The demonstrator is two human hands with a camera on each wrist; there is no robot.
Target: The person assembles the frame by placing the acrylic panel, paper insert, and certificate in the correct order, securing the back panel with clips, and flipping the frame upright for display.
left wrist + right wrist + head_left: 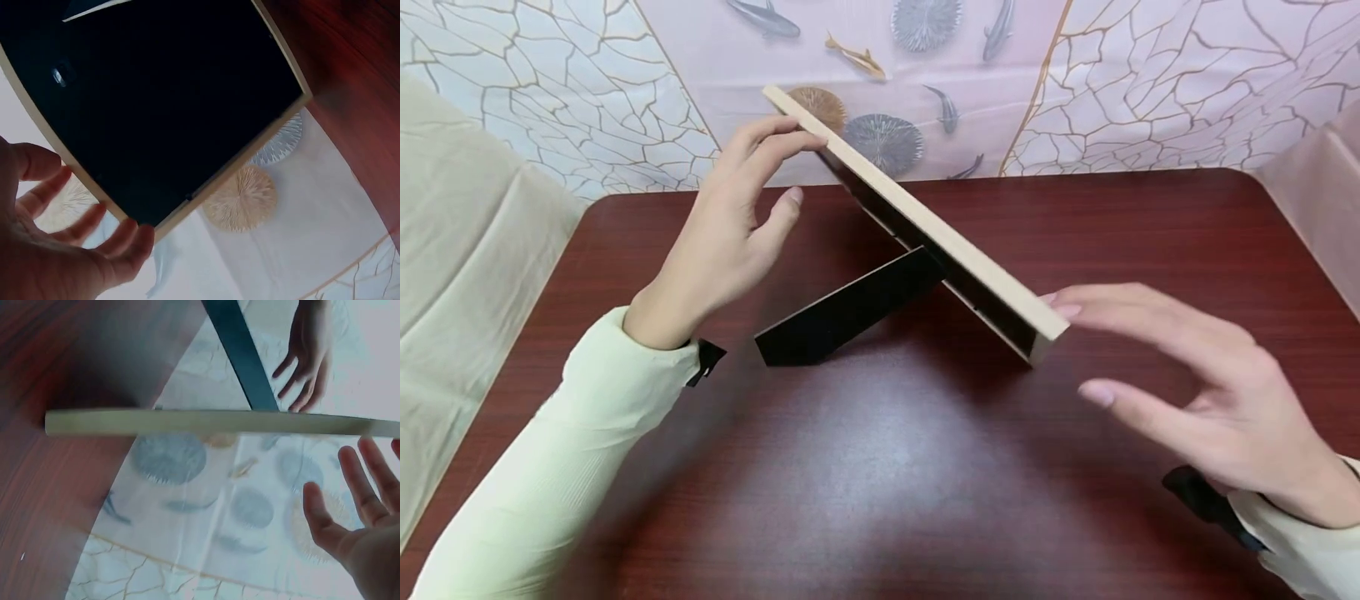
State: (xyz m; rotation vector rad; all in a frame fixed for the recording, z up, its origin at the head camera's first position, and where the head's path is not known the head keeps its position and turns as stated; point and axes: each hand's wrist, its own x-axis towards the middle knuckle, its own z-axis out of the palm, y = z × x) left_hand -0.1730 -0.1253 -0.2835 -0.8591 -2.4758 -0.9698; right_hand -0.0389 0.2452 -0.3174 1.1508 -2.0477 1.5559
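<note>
A picture frame (940, 233) with a pale wooden edge stands tilted on the table, its black back (181, 106) towards me. Its black easel leg (850, 308) is folded out and rests on the tabletop. My left hand (730, 208) is at the frame's upper left, fingertips on the pale edge and thumb held apart. In the left wrist view several fingertips (128, 231) line the rim near a corner. Beside the frame's near right end is my right hand (1217, 383), fingers loosely extended, fingertips right at the corner, thumb spread away. The frame's front is hidden.
The dark red-brown wooden table (880, 500) has a glossy surface. Behind it hangs a pale cloth (887, 100) printed with fish and round shapes, with a gold crackle pattern at its sides. Plain cream cloth (467, 233) drapes down on the left.
</note>
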